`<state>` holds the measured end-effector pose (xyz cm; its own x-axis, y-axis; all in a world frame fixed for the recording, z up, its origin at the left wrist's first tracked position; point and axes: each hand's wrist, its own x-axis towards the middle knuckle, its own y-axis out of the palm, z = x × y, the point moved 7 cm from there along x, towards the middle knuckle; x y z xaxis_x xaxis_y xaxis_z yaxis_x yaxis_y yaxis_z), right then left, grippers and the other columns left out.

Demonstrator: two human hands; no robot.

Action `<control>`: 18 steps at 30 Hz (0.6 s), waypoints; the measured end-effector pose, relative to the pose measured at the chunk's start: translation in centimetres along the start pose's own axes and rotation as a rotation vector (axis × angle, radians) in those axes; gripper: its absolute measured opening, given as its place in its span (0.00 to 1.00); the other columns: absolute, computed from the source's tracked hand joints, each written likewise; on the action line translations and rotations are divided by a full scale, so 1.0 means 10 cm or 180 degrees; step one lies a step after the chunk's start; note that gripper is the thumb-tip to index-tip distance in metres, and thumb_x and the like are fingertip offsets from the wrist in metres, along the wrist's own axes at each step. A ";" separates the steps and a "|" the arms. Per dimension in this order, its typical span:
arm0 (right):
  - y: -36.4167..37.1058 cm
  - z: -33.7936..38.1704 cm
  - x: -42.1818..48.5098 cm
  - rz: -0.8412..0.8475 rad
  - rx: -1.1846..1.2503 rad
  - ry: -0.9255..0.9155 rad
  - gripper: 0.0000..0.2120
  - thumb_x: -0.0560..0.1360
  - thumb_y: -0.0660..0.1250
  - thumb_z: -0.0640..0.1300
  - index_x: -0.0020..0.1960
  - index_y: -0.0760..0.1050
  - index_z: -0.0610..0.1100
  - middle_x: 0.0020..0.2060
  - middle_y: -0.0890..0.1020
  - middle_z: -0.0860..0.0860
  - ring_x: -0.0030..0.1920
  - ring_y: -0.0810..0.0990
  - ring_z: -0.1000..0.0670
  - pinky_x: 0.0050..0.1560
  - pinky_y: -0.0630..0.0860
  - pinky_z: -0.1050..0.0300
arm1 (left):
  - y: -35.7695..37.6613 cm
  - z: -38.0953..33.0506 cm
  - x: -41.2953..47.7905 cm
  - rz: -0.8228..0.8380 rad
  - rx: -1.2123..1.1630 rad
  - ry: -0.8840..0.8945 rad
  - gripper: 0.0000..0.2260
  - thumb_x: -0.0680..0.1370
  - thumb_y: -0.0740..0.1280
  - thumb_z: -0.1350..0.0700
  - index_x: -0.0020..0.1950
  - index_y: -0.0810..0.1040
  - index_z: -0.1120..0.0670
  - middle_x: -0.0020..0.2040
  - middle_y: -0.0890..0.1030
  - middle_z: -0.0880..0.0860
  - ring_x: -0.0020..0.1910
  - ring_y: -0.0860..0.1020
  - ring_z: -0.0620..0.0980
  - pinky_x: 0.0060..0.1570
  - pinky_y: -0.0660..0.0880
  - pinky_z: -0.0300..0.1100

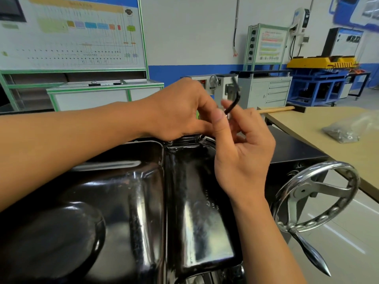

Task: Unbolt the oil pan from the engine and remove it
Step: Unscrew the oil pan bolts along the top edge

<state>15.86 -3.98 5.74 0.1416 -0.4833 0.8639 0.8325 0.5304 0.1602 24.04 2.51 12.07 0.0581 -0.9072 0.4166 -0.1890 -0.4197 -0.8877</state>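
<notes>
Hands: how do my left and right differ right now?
The left hand shows its back, at the oil pan's far rim; the right hand shows its palm, fingers up. The right hand pinches a black hex key; what the left hand holds, if anything, is hidden. Both are bare and meet over the pan.

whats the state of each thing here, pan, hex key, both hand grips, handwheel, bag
oil pan: in place, bottom up, not lifted
hex key: held up above the pan's far edge
right hand grip: pinches the hex key's lower end
left hand grip: fingers curled by the key; what they hold is hidden
handwheel: untouched, handle at the bottom
plastic bag: lying on the table
</notes>
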 end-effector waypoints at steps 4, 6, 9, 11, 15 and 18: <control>-0.13 -0.02 0.02 -0.0407 0.0080 -0.0075 0.11 0.72 0.77 0.39 0.38 0.77 0.50 0.28 0.70 0.52 0.33 0.68 0.57 0.38 0.65 0.67 | 0.04 0.02 0.06 -0.0098 0.0282 -0.0094 0.09 0.73 0.73 0.59 0.34 0.78 0.54 0.25 0.69 0.46 0.26 0.67 0.41 0.30 0.63 0.33; -0.10 -0.01 0.01 -0.0327 -0.0085 -0.0106 0.11 0.74 0.74 0.37 0.37 0.77 0.47 0.30 0.70 0.53 0.34 0.68 0.59 0.39 0.64 0.68 | 0.05 0.00 0.04 -0.0065 0.0275 -0.0004 0.08 0.74 0.72 0.60 0.36 0.79 0.52 0.27 0.73 0.43 0.26 0.70 0.38 0.32 0.64 0.30; -0.03 -0.03 -0.01 -0.0015 -0.0223 -0.0104 0.06 0.79 0.68 0.36 0.46 0.82 0.40 0.36 0.75 0.51 0.40 0.72 0.63 0.44 0.67 0.71 | 0.06 0.03 -0.02 0.0151 -0.0051 -0.0023 0.05 0.77 0.71 0.59 0.49 0.85 0.51 0.37 0.82 0.37 0.35 0.75 0.27 0.41 0.67 0.23; 0.00 -0.02 0.00 0.0149 -0.0283 -0.0082 0.09 0.81 0.64 0.35 0.57 0.81 0.36 0.40 0.76 0.48 0.43 0.73 0.64 0.47 0.68 0.72 | 0.04 0.04 -0.04 0.0142 -0.0063 -0.0035 0.07 0.78 0.70 0.57 0.54 0.85 0.50 0.38 0.82 0.34 0.37 0.76 0.26 0.42 0.68 0.22; -0.06 0.01 0.02 -0.0190 -0.0118 -0.0063 0.03 0.78 0.70 0.40 0.50 0.82 0.42 0.34 0.75 0.50 0.36 0.71 0.57 0.41 0.68 0.65 | 0.01 -0.05 -0.03 -0.0018 -0.0067 0.0096 0.11 0.75 0.74 0.61 0.43 0.81 0.43 0.26 0.75 0.30 0.28 0.72 0.26 0.35 0.64 0.18; -0.17 -0.01 0.02 -0.0603 0.0002 -0.0077 0.02 0.74 0.75 0.40 0.45 0.83 0.42 0.30 0.72 0.54 0.34 0.69 0.58 0.41 0.66 0.65 | 0.02 -0.03 0.03 -0.0143 0.0052 -0.0027 0.13 0.72 0.76 0.57 0.36 0.78 0.40 0.29 0.79 0.41 0.29 0.75 0.37 0.33 0.66 0.26</control>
<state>14.50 -4.99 5.57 -0.0305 -0.5575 0.8296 0.8427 0.4320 0.3213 23.72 2.19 12.11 0.0746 -0.8876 0.4545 -0.1698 -0.4604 -0.8713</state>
